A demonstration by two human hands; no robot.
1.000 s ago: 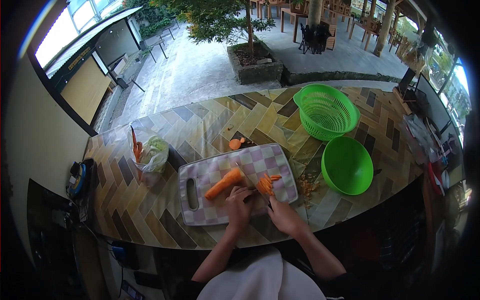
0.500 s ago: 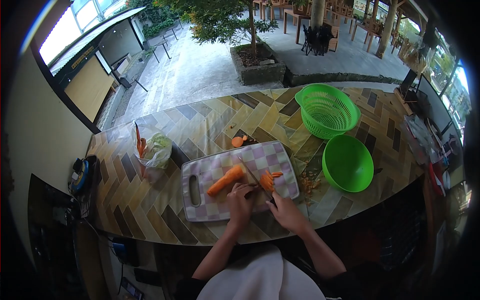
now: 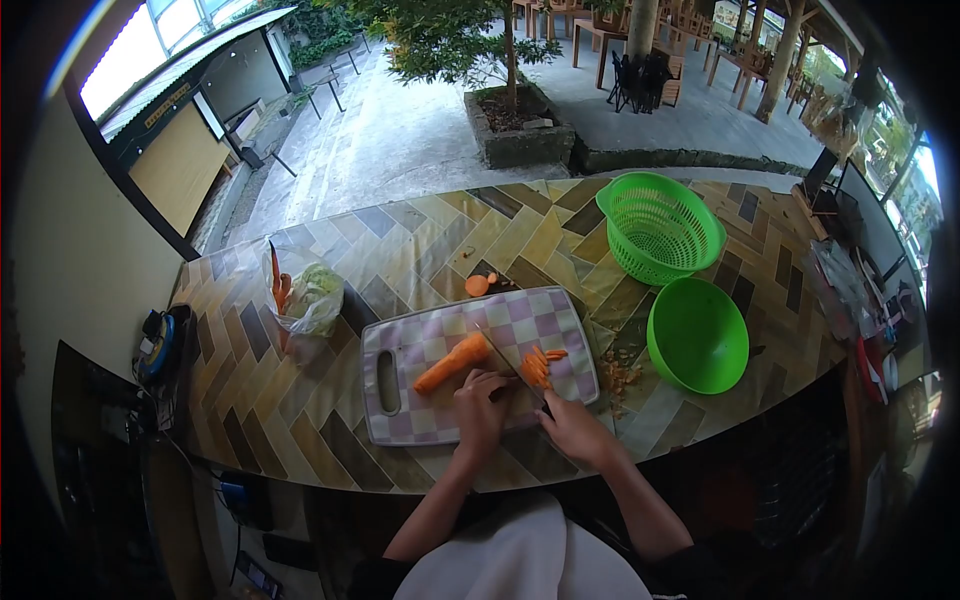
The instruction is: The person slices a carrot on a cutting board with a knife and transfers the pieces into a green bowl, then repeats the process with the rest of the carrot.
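My right hand is closed round the handle of a knife, whose blade points up and left over the checkered cutting board. Beside the blade, my left hand rests on the board with its fingers bent together; whatever lies under the fingertips is hidden. A peeled carrot lies on the board just above my left hand. Cut carrot pieces sit to the right of the blade.
A green colander and a green bowl stand right of the board. Carrot ends lie behind it, peelings to its right. A plastic bag with carrots and a pale green vegetable is at the left.
The knife blade has shifted slightly left, away from the cut pieces and nearer the peeled carrot. My left hand has barely moved. The whole view has shifted slightly.
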